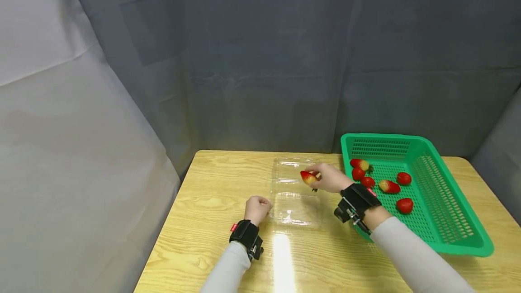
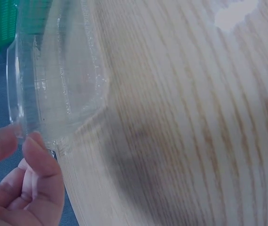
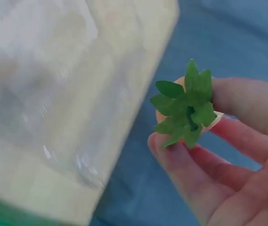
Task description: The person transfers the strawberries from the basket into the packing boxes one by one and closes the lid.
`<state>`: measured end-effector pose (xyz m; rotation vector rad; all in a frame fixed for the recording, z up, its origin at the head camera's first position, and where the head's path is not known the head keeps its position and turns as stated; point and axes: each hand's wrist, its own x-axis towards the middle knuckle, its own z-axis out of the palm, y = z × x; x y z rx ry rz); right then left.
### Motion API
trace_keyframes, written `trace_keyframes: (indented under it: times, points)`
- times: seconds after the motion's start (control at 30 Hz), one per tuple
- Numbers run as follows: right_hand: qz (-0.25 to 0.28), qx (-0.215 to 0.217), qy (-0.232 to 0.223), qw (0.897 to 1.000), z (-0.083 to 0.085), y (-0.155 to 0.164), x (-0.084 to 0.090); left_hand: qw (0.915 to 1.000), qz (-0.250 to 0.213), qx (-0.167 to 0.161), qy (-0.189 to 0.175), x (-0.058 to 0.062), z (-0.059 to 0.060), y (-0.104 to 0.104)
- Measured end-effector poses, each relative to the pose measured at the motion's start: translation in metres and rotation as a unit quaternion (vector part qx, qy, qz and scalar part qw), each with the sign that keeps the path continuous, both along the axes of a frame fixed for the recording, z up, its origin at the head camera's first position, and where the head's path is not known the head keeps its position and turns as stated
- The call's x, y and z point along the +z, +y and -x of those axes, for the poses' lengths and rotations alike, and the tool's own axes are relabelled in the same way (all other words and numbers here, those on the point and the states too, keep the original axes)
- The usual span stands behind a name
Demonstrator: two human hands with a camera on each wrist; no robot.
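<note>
A red strawberry [image 1: 309, 177] with a pale yellow top is pinched in my right hand [image 1: 330, 178], over the far right part of a clear plastic container [image 1: 296, 195]. Its green leaves [image 3: 186, 108] face the camera in the right wrist view, with thumb and fingers around the fruit's sides. My left hand [image 1: 257, 210] is at the container's left side. Seen from the left wrist, the thumb and forefinger pinch the transparent rim [image 2: 15, 113] at a corner, the other fingers curled in.
To the right, a green plastic basket [image 1: 461, 193] with slotted walls holds several strawberries [image 1: 389, 186]. The wooden table [image 1: 211, 193] reaches back to a grey cloth backdrop [image 1: 264, 80], and grey cloth also hangs at the left [image 1: 81, 148].
</note>
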<state>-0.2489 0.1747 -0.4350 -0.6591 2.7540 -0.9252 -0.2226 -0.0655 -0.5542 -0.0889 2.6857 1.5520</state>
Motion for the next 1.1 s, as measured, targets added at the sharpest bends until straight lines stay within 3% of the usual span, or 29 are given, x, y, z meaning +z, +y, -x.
trace_keyframes:
  times: [0.17, 0.47, 0.77, 1.1]
  points:
    - [-0.010, 0.019, -0.008, 1.000, 0.002, -0.034, -0.034, 1.0000, 0.003, -0.001, 0.006, -0.001, -0.001, 0.001]
    - [-0.055, -0.017, -0.029, 0.998, 0.003, -0.069, -0.079, 1.0000, 0.003, 0.006, 0.006, -0.001, -0.001, 0.002]
    - [-0.066, -0.047, -0.063, 0.995, 0.007, -0.078, -0.101, 0.9999, -0.008, 0.010, -0.004, 0.005, -0.005, 0.005]
    - [-0.078, -0.046, -0.088, 0.992, 0.008, -0.082, -0.102, 0.9999, -0.001, 0.011, 0.004, 0.002, -0.001, 0.003]
